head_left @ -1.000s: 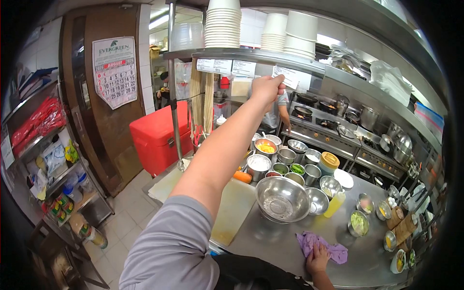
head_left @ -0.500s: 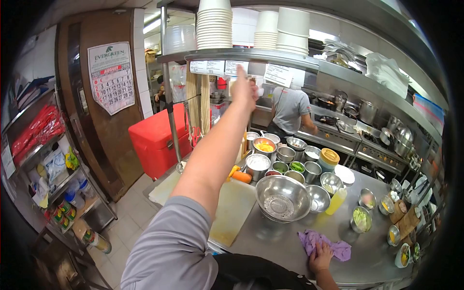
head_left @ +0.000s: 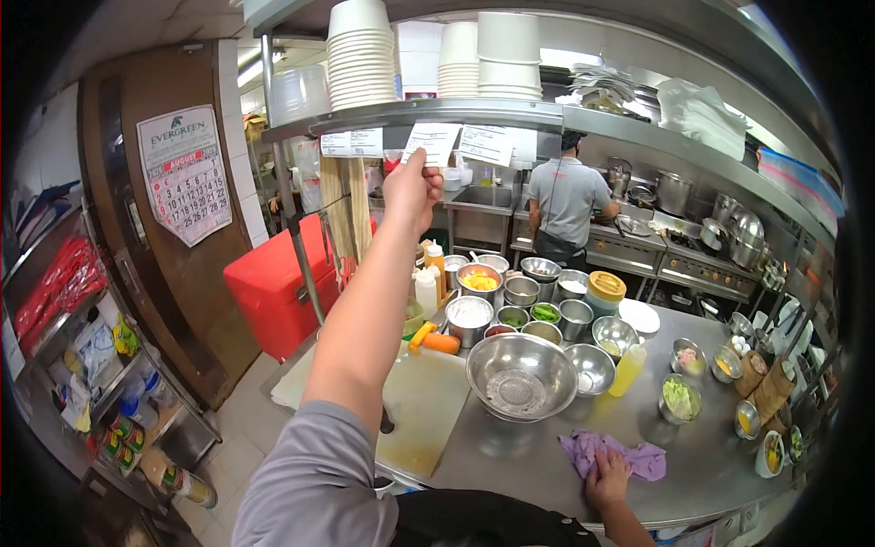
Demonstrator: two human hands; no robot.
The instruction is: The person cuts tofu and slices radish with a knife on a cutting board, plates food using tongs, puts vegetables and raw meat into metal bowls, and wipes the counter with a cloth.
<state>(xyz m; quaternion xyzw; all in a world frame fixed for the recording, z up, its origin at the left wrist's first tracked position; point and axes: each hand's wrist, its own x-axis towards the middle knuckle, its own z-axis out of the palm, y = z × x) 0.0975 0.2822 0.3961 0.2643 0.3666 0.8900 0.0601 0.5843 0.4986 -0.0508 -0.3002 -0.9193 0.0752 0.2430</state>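
Note:
My left hand (head_left: pixel 412 193) is raised at the end of a stretched arm, thumb pressed against the lower edge of a white order slip (head_left: pixel 433 139). The slip hangs tilted at the edge of the metal shelf (head_left: pixel 510 113), between other printed slips (head_left: pixel 352 143). The hand's other fingers are curled, partly out of sight behind the thumb. On the steel counter (head_left: pixel 519 474), my right hand (head_left: pixel 609 478) lies on a crumpled purple cloth (head_left: pixel 643 460), its fingers stretched over the fabric.
A large steel bowl (head_left: pixel 522 376) stands mid-counter, with several ingredient pots behind it. A yellow squeeze bottle (head_left: pixel 628 369) is beside it. At left lie a cutting board (head_left: pixel 428 419) and a carrot (head_left: pixel 441 344). A person in a grey shirt (head_left: pixel 567 201) stands at the stoves.
My left hand has come to the slip, which now tilts at its thumb. The view has shifted slightly. My right hand stays on the purple cloth. The co-worker now stands more upright.

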